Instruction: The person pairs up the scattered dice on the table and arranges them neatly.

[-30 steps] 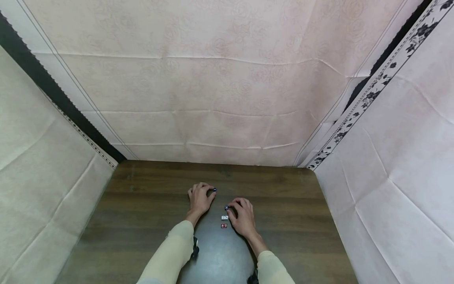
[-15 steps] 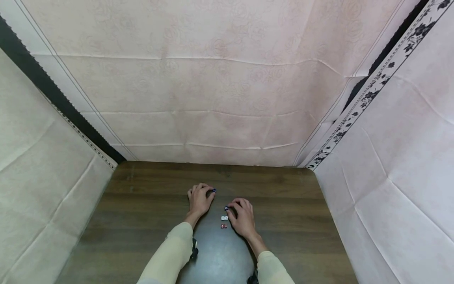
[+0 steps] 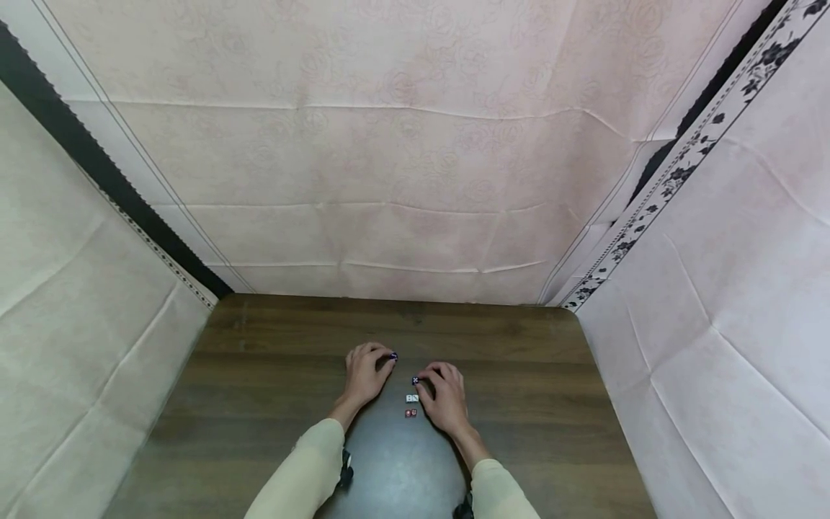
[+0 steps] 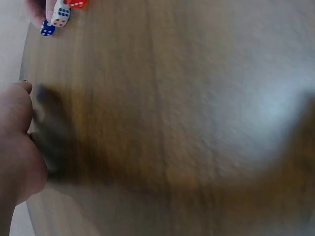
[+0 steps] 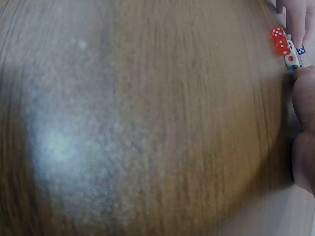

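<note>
In the head view, my left hand (image 3: 366, 373) pinches a small blue die (image 3: 394, 356) between thumb and forefinger. Nearer to me and to the right, my right hand (image 3: 446, 398) holds a second blue die (image 3: 416, 380) at its thumb and fingertip, at the table surface. Just below that die sit two white dice (image 3: 411, 398) side by side, and below them a pair of red dice (image 3: 411, 413). The right wrist view shows the red dice (image 5: 280, 42) touching each other beside a white die (image 5: 292, 60). My left fingertips are cut off in the left wrist view.
The wooden table (image 3: 259, 404) has a far edge against a pale patterned cloth (image 3: 402, 180). Cloth walls (image 3: 713, 346) also stand along the left and right sides. Light glares off the tabletop between my forearms.
My left hand has drawn slightly toward me with its blue die, and its forearm has shifted left and down. The right hand and the white and red dice stay put.
</note>
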The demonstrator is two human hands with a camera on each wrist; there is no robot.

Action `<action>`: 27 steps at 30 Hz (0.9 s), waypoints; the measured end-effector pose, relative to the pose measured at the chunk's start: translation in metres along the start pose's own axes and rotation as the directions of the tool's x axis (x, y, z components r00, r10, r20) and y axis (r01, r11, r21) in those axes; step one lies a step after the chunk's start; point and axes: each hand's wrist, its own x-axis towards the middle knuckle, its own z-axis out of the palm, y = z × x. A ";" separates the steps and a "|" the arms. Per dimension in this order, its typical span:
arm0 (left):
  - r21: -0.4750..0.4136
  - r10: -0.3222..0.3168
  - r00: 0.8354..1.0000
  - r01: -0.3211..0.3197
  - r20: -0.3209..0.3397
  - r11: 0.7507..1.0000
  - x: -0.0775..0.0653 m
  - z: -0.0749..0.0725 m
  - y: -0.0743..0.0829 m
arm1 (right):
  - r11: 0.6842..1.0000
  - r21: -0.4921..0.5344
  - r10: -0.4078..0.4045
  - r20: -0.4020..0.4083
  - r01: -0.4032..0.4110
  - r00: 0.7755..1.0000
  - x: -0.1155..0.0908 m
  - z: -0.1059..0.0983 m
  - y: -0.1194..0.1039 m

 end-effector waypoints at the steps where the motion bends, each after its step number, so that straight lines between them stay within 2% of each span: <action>1: -0.010 0.000 1.000 0.000 0.012 1.000 -0.001 -0.001 0.001 | 1.000 0.000 -0.001 -0.001 0.001 1.000 0.000 0.000 0.000; 10: -0.049 0.017 0.995 -0.012 0.096 0.999 -0.014 -0.007 0.008 | 0.999 -0.049 0.018 0.027 -0.017 0.999 0.000 0.000 0.001; 15: -0.073 0.019 0.987 -0.007 0.163 0.997 -0.020 -0.006 0.012 | 0.998 -0.057 0.026 0.039 -0.024 0.999 -0.001 0.000 0.001; 22: -0.096 0.110 0.981 -0.096 0.157 0.991 -0.027 -0.003 0.012 | 0.998 -0.050 0.032 0.047 -0.030 0.998 -0.001 0.000 0.001; 27: -0.071 0.123 0.975 -0.112 0.184 0.991 -0.029 -0.003 0.012 | 0.998 -0.046 0.035 0.044 -0.033 0.998 0.000 0.000 0.001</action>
